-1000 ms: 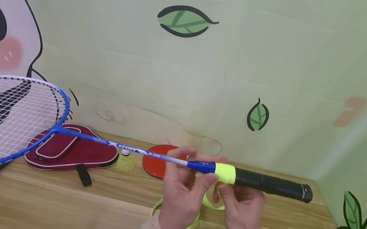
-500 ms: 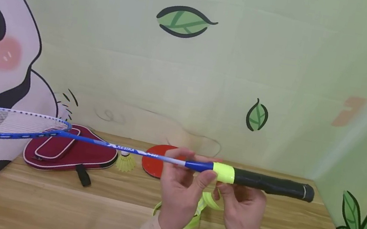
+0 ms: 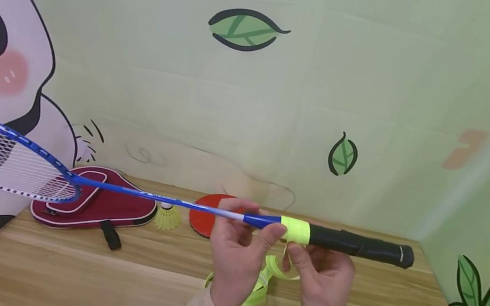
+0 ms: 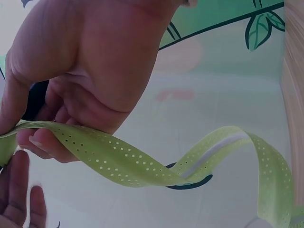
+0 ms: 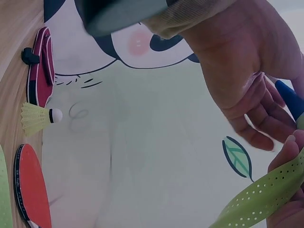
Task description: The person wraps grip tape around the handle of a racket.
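A blue-and-white badminton racket is held level above the table in the head view, its strung head to the left. My left hand grips it near the blue cone, with the thumb at the edge of the neon yellow overgrip tape wound around the top of the handle. Beyond the winding, the handle is black. Just below it, my right hand pinches the tape's loose length. That perforated strip twists and hangs away in the left wrist view. Some fingers behind the racket are hidden.
On the wooden table, a dark red racket bag, a yellow shuttlecock and a red table tennis paddle lie along the back. A printed backdrop rises behind. The tape's slack loops hang between my forearms.
The racket has rolled about its long axis: its head passed through nearly edge-on and now slants the other way. Both hands have shifted very slightly left, still holding racket and tape.
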`<state>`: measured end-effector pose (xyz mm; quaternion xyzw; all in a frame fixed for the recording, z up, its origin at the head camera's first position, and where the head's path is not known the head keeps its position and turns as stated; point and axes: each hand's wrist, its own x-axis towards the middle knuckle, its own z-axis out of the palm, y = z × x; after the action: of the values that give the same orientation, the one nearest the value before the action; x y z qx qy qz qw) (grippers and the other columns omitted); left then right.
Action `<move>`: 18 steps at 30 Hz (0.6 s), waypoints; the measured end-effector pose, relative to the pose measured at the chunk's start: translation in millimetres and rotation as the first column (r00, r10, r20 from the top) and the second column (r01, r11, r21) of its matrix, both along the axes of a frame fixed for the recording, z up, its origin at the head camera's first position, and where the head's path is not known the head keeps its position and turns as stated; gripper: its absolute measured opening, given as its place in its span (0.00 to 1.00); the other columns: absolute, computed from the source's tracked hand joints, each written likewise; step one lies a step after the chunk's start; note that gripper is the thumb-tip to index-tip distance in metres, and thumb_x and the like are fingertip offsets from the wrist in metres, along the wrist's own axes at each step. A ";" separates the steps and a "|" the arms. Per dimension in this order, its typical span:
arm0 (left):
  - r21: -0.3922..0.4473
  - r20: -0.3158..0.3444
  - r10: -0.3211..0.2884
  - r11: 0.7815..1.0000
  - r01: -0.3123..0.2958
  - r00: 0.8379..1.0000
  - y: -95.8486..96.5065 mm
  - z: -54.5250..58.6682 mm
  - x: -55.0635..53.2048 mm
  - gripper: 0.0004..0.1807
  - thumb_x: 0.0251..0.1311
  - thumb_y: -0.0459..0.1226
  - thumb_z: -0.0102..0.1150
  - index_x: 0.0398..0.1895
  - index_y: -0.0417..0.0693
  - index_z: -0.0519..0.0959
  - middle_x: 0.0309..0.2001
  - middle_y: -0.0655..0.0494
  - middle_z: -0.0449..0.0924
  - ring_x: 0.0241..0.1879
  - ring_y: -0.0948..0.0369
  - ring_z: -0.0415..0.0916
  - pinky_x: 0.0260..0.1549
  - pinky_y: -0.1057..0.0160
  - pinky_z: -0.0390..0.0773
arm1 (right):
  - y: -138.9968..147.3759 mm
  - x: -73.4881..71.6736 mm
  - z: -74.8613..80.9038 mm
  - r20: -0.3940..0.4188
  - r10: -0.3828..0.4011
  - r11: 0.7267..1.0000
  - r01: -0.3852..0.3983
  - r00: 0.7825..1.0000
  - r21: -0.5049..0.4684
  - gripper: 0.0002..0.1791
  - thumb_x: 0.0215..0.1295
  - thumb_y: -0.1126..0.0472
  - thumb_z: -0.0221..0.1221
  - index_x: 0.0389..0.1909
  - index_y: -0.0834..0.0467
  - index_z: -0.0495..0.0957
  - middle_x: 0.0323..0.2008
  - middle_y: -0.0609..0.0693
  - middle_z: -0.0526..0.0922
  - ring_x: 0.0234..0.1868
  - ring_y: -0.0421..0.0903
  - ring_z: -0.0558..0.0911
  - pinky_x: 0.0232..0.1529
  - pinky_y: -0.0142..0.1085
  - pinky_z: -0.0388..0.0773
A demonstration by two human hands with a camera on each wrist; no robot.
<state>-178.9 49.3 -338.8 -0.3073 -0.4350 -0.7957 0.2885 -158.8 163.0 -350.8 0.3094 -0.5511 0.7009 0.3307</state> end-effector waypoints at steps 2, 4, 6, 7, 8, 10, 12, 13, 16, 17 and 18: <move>-0.016 0.002 -0.019 1.000 0.019 1.000 -0.3 0.4 0.3 0.25 0.60 0.35 0.66 0.48 0.28 0.62 0.35 0.52 0.81 0.35 0.59 0.80 0.39 0.65 0.78 | 0.3 0.4 0.3 0.017 -0.001 1.000 0.001 1.000 -0.001 0.05 0.62 0.79 0.57 0.38 0.72 0.74 0.21 0.52 0.80 0.18 0.43 0.76 0.19 0.32 0.73; -0.017 -0.026 -0.074 0.997 0.074 0.997 0.0 1.3 0.5 0.26 0.61 0.31 0.64 0.52 0.29 0.59 0.41 0.43 0.82 0.43 0.52 0.80 0.48 0.59 0.75 | 0.7 0.7 0.9 0.030 0.002 1.000 -0.001 1.000 -0.002 0.04 0.63 0.79 0.55 0.38 0.71 0.74 0.22 0.52 0.79 0.18 0.43 0.76 0.19 0.32 0.72; -0.012 -0.083 -0.148 0.989 0.148 0.985 0.7 2.1 0.7 0.27 0.61 0.26 0.61 0.56 0.31 0.55 0.48 0.35 0.80 0.50 0.45 0.78 0.54 0.55 0.72 | 1.1 0.5 1.4 0.037 0.012 1.000 -0.012 0.999 -0.006 0.05 0.64 0.79 0.53 0.38 0.71 0.73 0.24 0.53 0.80 0.19 0.43 0.76 0.20 0.32 0.73; -0.012 -0.113 -0.182 0.983 0.181 0.977 1.1 2.7 0.6 0.28 0.61 0.24 0.59 0.57 0.32 0.54 0.51 0.33 0.78 0.53 0.43 0.76 0.55 0.55 0.71 | 1.2 0.5 1.6 0.044 0.019 1.000 -0.018 0.999 -0.011 0.05 0.65 0.79 0.53 0.39 0.71 0.73 0.25 0.53 0.80 0.19 0.44 0.76 0.20 0.32 0.73; -0.010 -0.141 -0.209 0.978 0.209 0.968 1.5 3.2 0.4 0.29 0.60 0.22 0.58 0.58 0.32 0.53 0.52 0.32 0.77 0.54 0.43 0.76 0.54 0.56 0.73 | 1.3 0.6 1.9 0.051 0.022 1.000 -0.022 0.998 -0.013 0.05 0.65 0.80 0.52 0.40 0.72 0.73 0.26 0.54 0.80 0.19 0.44 0.76 0.20 0.32 0.73; -0.009 -0.174 -0.239 0.970 0.241 0.955 1.8 3.9 0.5 0.29 0.61 0.21 0.56 0.59 0.34 0.52 0.52 0.32 0.78 0.53 0.46 0.77 0.45 0.63 0.77 | 1.2 0.8 1.9 0.065 0.021 1.000 -0.020 0.998 -0.014 0.06 0.65 0.80 0.52 0.41 0.72 0.73 0.27 0.55 0.80 0.19 0.44 0.76 0.20 0.33 0.73; -0.015 -0.188 -0.241 0.970 0.242 0.952 1.5 4.4 0.1 0.29 0.62 0.21 0.55 0.60 0.35 0.52 0.49 0.31 0.78 0.50 0.49 0.79 0.38 0.67 0.78 | 1.1 1.3 2.0 0.079 0.007 1.000 -0.007 0.997 -0.010 0.06 0.65 0.79 0.53 0.41 0.72 0.73 0.26 0.54 0.80 0.19 0.44 0.76 0.20 0.32 0.73; -0.018 -0.188 -0.237 0.971 0.238 0.953 1.2 4.6 0.1 0.29 0.62 0.22 0.55 0.60 0.36 0.52 0.48 0.29 0.78 0.49 0.50 0.79 0.37 0.67 0.78 | 1.0 1.6 1.9 0.084 0.001 1.000 0.000 0.996 -0.006 0.06 0.65 0.79 0.53 0.41 0.72 0.73 0.26 0.53 0.80 0.19 0.44 0.76 0.20 0.32 0.73; -0.021 -0.180 -0.229 0.973 0.229 0.957 0.4 4.5 -0.2 0.28 0.63 0.23 0.55 0.61 0.38 0.53 0.46 0.23 0.75 0.48 0.51 0.80 0.41 0.66 0.79 | 1.0 2.4 1.7 0.096 -0.019 1.000 0.018 0.995 0.010 0.07 0.64 0.79 0.54 0.42 0.71 0.74 0.25 0.52 0.81 0.19 0.43 0.77 0.19 0.32 0.73; -0.022 -0.176 -0.222 0.975 0.222 0.959 0.2 4.3 -0.4 0.28 0.63 0.23 0.55 0.60 0.37 0.53 0.46 0.23 0.74 0.48 0.51 0.80 0.44 0.65 0.78 | 1.0 2.6 1.6 0.098 -0.021 1.000 0.020 0.995 0.016 0.07 0.64 0.79 0.55 0.42 0.71 0.74 0.25 0.51 0.81 0.19 0.43 0.77 0.19 0.32 0.73; -0.021 -0.172 -0.216 0.976 0.215 0.961 0.1 4.1 -0.5 0.28 0.63 0.23 0.56 0.60 0.37 0.54 0.46 0.23 0.74 0.48 0.51 0.80 0.44 0.64 0.79 | 1.0 2.7 1.6 0.100 -0.025 0.999 0.023 0.995 0.022 0.07 0.64 0.79 0.55 0.42 0.70 0.74 0.25 0.51 0.81 0.19 0.43 0.77 0.19 0.32 0.73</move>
<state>-179.4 49.5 -334.8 -0.4212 -0.3731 -0.7920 0.2366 -156.1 164.1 -349.3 0.2706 -0.5781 0.7056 0.3078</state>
